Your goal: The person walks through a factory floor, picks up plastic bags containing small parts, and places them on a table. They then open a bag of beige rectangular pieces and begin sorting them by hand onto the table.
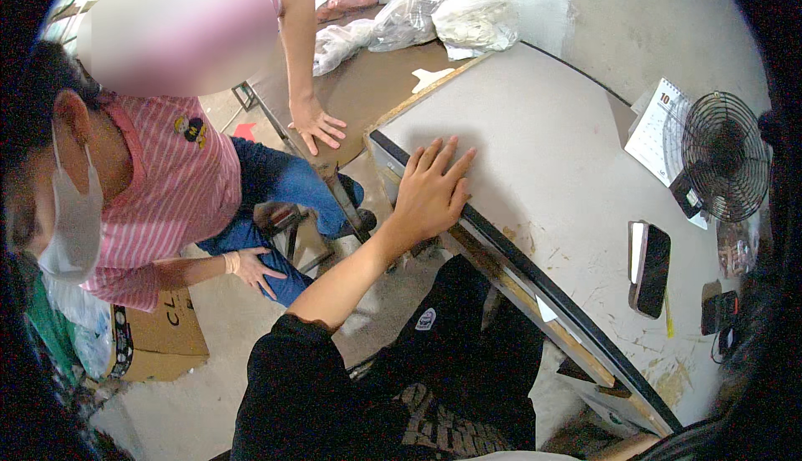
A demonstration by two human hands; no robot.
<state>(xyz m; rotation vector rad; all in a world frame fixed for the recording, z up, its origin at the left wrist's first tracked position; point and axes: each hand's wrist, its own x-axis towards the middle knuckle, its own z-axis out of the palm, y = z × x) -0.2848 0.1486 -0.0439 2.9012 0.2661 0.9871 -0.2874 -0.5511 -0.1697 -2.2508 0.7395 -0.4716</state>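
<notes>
My left hand [431,187] lies flat on the near left edge of a pale grey table [551,152], fingers spread, with nothing in it. Its palm touches the dark edging strip of the tabletop. Of my right arm, only a bit of forearm [625,447] shows at the lower right, below the table edge; the right hand is out of sight. A dark phone [652,273] rests on the table with a white strip along its left side. Beside it lies a thin yellow stick [669,317].
A person in a striped pink shirt [167,185] sits at left, one hand [314,123] on a brown table [359,85], the other [255,273] on a thigh. Clear bags [409,20] lie behind. A black fan [725,156], calendar [660,135] and cardboard box [163,336] stand around.
</notes>
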